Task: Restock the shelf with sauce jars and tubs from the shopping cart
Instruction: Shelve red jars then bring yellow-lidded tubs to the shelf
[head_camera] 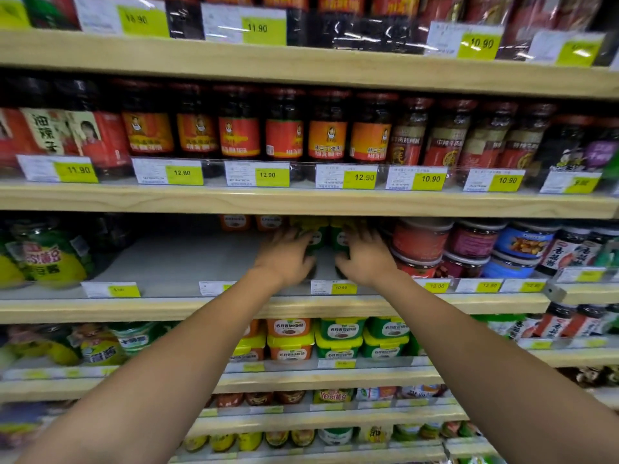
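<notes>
The wooden shelf (150, 262) spans the scene. Toward its far middle stand two green, yellow-lidded tubs, side by side and blurred. The left hand (284, 257) curls its fingers round the left tub (315, 236). The right hand (366, 257) curls round the right tub (339, 237).

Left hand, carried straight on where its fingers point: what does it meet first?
The left hand meets the green tub at its fingertips; blur hides whether they touch.

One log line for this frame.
phase: shelving | left hand: grips left green tub | right hand: grips right green tub | where: shelf beside red tubs
</notes>
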